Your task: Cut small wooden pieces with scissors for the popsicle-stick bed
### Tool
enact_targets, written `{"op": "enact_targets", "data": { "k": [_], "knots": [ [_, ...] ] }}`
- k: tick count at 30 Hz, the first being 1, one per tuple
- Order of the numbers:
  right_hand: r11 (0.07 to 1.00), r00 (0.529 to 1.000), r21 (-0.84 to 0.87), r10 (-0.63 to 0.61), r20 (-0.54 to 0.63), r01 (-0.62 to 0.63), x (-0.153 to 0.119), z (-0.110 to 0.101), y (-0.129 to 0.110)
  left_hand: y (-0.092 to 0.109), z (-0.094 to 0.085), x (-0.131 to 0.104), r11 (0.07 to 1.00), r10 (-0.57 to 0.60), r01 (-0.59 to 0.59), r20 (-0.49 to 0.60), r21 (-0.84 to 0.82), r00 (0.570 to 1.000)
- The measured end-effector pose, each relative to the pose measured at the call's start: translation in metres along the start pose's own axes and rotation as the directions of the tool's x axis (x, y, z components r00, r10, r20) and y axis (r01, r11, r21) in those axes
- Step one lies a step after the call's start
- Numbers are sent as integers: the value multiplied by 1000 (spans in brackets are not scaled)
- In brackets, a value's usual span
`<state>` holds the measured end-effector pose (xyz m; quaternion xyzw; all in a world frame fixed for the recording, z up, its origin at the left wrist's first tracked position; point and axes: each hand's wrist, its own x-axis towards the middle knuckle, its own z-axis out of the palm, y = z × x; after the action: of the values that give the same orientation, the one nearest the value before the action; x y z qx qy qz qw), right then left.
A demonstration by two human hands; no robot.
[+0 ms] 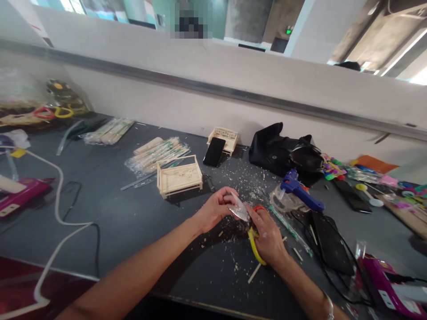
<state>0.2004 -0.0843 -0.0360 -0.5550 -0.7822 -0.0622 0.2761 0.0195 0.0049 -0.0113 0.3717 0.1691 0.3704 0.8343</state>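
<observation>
Scissors (240, 212) with red and yellow handles are gripped in my right hand (269, 238), their blades parted and pointing up and left. My left hand (216, 209) is pinched right beside the blades; whatever its fingertips hold is too small or hidden to make out. Wood chips (251, 189) lie scattered under and around both hands. Left of my left hand stands a small frame of pale sticks (180, 178) with bits on its top. Farther back, a miniature stick bench (227, 138) has a black phone (214, 152) leaning on it.
A blue glue gun (300, 191) rests on a clear container to the right, before a black bag (285, 151). Bagged sticks (160, 155) lie back left. A white cable (60, 195) crosses the left side. Purple power strips (390, 284) sit at both sides. A wall (167, 106) closes the back.
</observation>
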Motion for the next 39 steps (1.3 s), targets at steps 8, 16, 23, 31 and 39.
{"op": "enact_targets", "data": {
  "k": [8, 16, 23, 31, 39],
  "knots": [
    [999, 1000, 28, -18, 21, 17, -1, 2, 3, 2, 0, 0, 1000, -17, 17, 0, 13, 1000],
    [998, 998, -60, 24, 62, -21, -2, 4, 4, 0, 1, 1, 1000, -28, 28, -4, 4, 1000],
    [996, 999, -83, -38, 31, 40, 2, -1, 6, 1, -1, 1, 999, -47, 47, -12, 11, 999],
    [999, 995, -40, 19, 98, -16, 3, -2, 2, 2, -3, 2, 998, -51, 52, -17, 35, 999],
    [999, 996, -34, 38, 85, -35, -3, 3, 10, 4, -2, 0, 999, -28, 28, 25, 30, 999]
  ]
}}
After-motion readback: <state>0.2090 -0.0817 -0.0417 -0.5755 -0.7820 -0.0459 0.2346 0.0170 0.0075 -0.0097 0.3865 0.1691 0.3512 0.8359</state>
